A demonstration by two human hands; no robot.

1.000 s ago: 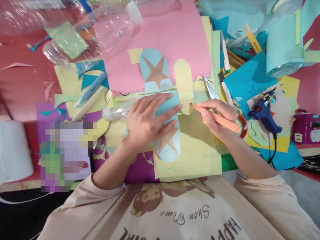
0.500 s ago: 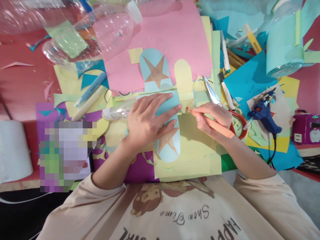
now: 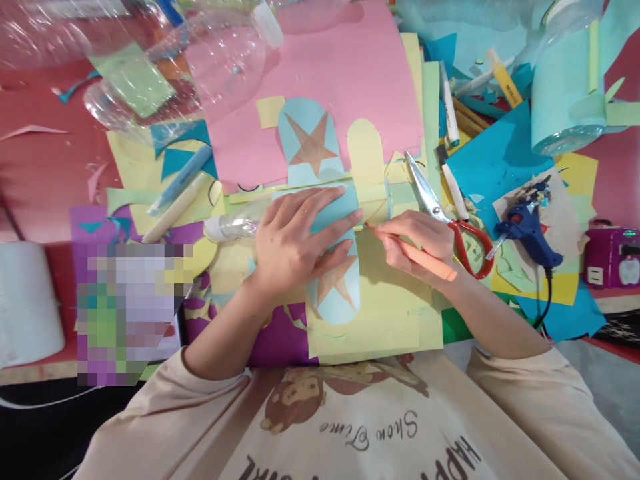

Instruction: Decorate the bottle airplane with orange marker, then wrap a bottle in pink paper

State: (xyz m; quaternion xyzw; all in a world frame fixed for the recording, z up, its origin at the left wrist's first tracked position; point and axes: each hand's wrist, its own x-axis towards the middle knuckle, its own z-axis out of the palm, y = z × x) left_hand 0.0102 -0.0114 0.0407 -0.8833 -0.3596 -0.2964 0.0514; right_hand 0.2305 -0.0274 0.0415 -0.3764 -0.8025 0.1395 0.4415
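Observation:
My left hand (image 3: 300, 233) lies with fingers spread over a small clear bottle (image 3: 240, 223) on its side, wrapped in light blue paper (image 3: 335, 210). A white cap is at its left end. My right hand (image 3: 417, 243) is closed around an orange marker (image 3: 430, 259), its tip at the yellow paper strip (image 3: 373, 203) on the bottle's right end, where thin orange lines show. Blue rounded flaps with orange stars stick out above (image 3: 313, 141) and below (image 3: 337, 290) the bottle. A yellow rounded flap (image 3: 365, 147) points away from me.
Red-handled scissors (image 3: 450, 217) lie just right of my right hand. Farther right are a blue glue gun (image 3: 533, 237) and a paper-wrapped bottle (image 3: 570, 100). Pink paper (image 3: 370, 60) lies behind the work; large clear bottles (image 3: 230, 67) and markers (image 3: 181, 179) are at the left.
My right hand and the orange marker have moved slightly left and toward me, the tip shifting to the strip's lower left. An orange slanted line shows more fully. My left hand stays put.

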